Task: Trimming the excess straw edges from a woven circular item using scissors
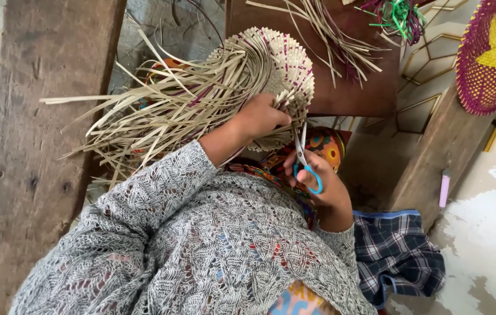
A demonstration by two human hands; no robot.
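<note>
Left hand (pixel 261 116): clamped on the lower edge of a half-woven palm-leaf mat (pixel 271 70), fingers tucked behind the weave and mostly hidden.
Right hand (pixel 318 181): closed through the blue handles of small scissors (pixel 304 158), blades pointing up at the mat's edge; the tips are hard to make out.
Loose strips (pixel 143 116): fan out left from the mat, untrimmed.
Purple mat with yellow star (pixel 493 55): cut off at the right.
Plaid cloth (pixel 396 254): lies below the right hand.
</note>
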